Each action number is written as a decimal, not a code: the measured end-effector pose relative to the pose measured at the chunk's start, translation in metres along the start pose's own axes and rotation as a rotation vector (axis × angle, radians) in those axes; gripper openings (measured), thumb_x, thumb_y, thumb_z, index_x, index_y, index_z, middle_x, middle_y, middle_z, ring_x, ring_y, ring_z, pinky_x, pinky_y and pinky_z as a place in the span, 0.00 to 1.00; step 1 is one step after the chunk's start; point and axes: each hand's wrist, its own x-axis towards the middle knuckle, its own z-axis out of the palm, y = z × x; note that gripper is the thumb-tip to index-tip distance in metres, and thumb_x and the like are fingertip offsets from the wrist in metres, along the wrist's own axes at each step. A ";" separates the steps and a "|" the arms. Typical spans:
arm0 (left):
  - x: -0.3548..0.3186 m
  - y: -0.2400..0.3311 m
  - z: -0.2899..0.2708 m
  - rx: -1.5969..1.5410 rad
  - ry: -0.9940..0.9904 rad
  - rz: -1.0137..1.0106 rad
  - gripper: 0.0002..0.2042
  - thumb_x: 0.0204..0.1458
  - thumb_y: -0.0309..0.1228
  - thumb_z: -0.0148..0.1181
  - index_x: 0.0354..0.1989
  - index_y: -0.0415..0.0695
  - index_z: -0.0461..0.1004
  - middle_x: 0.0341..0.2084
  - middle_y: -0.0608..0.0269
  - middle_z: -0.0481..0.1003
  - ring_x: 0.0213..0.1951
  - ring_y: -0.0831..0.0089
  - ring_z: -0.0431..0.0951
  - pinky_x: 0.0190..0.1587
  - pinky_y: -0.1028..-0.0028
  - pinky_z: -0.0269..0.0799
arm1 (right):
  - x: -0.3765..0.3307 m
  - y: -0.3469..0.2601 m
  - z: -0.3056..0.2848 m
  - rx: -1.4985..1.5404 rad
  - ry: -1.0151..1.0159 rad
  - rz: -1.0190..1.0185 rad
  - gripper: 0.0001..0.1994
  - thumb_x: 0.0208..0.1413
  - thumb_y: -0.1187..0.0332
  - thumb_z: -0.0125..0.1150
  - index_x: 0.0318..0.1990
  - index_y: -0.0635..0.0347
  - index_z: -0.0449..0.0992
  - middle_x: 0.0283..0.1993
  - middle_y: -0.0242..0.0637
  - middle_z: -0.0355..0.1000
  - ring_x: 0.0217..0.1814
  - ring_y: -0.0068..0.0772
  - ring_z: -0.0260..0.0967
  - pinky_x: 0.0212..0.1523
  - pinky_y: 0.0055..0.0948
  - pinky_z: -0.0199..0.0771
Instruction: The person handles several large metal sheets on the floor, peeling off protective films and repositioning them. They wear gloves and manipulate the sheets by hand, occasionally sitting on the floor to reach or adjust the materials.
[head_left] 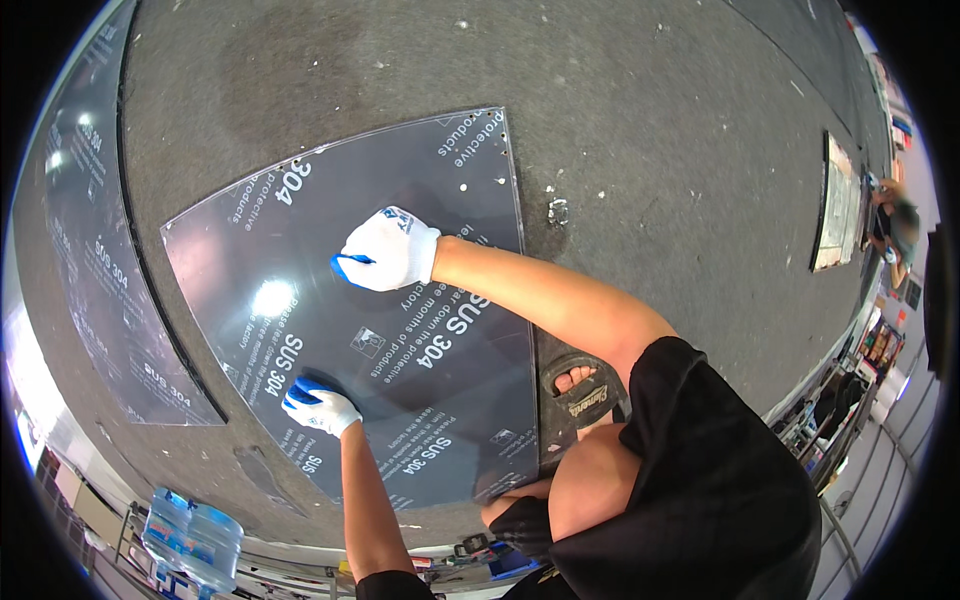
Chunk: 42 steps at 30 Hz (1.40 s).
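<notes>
A large dark sheet (400, 330) covered in printed protective film lies flat on the floor, with a curved far edge and small holes near its upper right corner. My right hand (392, 248), in a white glove with a blue palm, is closed like a fist over the sheet's middle. Anything inside its fingers is hidden. Lower left, my left hand (322, 407), gloved the same way, is at the sheet near its left edge. Its fingers look bent together, and what they may hold cannot be made out. A bright glare spot shows on the film between the hands.
A second dark film-covered sheet (110, 270) lies at the left. Clear blue water bottles (192, 540) stand lower left. My sandalled foot (580, 393) is beside the sheet's right edge. At far right are a pale flat panel (833, 205), another person (900, 225) and cluttered shelves (880, 345).
</notes>
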 end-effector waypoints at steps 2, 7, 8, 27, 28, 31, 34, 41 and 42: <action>0.001 0.002 -0.002 -0.005 -0.006 -0.038 0.19 0.72 0.39 0.52 0.44 0.30 0.74 0.47 0.33 0.72 0.47 0.36 0.74 0.52 0.44 0.69 | 0.001 -0.001 0.000 -0.017 -0.001 0.015 0.21 0.64 0.55 0.57 0.21 0.56 0.79 0.25 0.50 0.76 0.29 0.62 0.75 0.34 0.52 0.74; 0.005 0.011 -0.009 -0.014 -0.051 -0.100 0.20 0.72 0.40 0.53 0.48 0.29 0.74 0.49 0.32 0.72 0.49 0.35 0.74 0.54 0.44 0.70 | 0.000 0.000 0.001 -0.023 0.016 0.003 0.20 0.63 0.54 0.56 0.22 0.54 0.79 0.25 0.49 0.76 0.29 0.61 0.75 0.34 0.52 0.75; 0.005 0.012 -0.011 -0.041 -0.122 -0.169 0.21 0.72 0.41 0.53 0.53 0.28 0.73 0.55 0.30 0.70 0.54 0.34 0.72 0.59 0.45 0.68 | 0.000 0.000 0.002 -0.024 0.012 0.000 0.20 0.63 0.54 0.56 0.22 0.54 0.79 0.25 0.49 0.77 0.30 0.61 0.75 0.34 0.52 0.75; 0.006 0.017 -0.015 -0.035 0.066 0.081 0.13 0.62 0.37 0.59 0.44 0.39 0.75 0.49 0.37 0.72 0.52 0.38 0.72 0.57 0.41 0.64 | 0.000 0.004 0.006 -0.186 0.015 -0.028 0.17 0.61 0.58 0.60 0.22 0.54 0.78 0.24 0.47 0.76 0.28 0.59 0.76 0.31 0.53 0.75; 0.004 0.018 -0.018 -0.068 -0.046 -0.048 0.11 0.61 0.35 0.60 0.42 0.39 0.74 0.48 0.41 0.72 0.51 0.40 0.71 0.55 0.44 0.65 | 0.000 0.005 0.006 -0.172 0.015 -0.057 0.15 0.60 0.63 0.61 0.20 0.55 0.75 0.22 0.48 0.73 0.25 0.57 0.73 0.28 0.50 0.72; 0.007 0.025 -0.022 -0.196 -0.121 -0.162 0.09 0.59 0.33 0.65 0.39 0.41 0.74 0.42 0.48 0.71 0.46 0.44 0.71 0.49 0.49 0.65 | 0.001 0.008 0.000 0.005 0.009 0.092 0.16 0.63 0.69 0.57 0.21 0.61 0.72 0.19 0.49 0.66 0.18 0.51 0.62 0.24 0.44 0.61; 0.013 0.031 -0.028 -0.165 -0.130 -0.143 0.09 0.58 0.34 0.66 0.35 0.44 0.74 0.40 0.52 0.71 0.44 0.49 0.71 0.49 0.52 0.64 | 0.025 -0.002 -0.006 0.257 0.175 0.303 0.19 0.72 0.65 0.55 0.25 0.59 0.74 0.18 0.38 0.66 0.20 0.27 0.65 0.23 0.34 0.61; 0.018 0.031 -0.036 -0.181 -0.153 -0.136 0.10 0.56 0.36 0.70 0.32 0.48 0.73 0.36 0.58 0.72 0.42 0.52 0.71 0.46 0.55 0.64 | 0.201 -0.080 -0.013 0.865 0.041 -0.080 0.25 0.77 0.54 0.45 0.23 0.52 0.55 0.19 0.29 0.48 0.19 0.27 0.46 0.20 0.32 0.47; 0.018 0.031 -0.036 -0.190 -0.158 -0.143 0.10 0.56 0.36 0.70 0.32 0.48 0.73 0.36 0.58 0.72 0.41 0.52 0.71 0.46 0.54 0.64 | 0.223 -0.089 -0.007 0.820 0.080 -0.156 0.25 0.76 0.54 0.45 0.23 0.52 0.55 0.19 0.29 0.47 0.19 0.26 0.45 0.21 0.32 0.46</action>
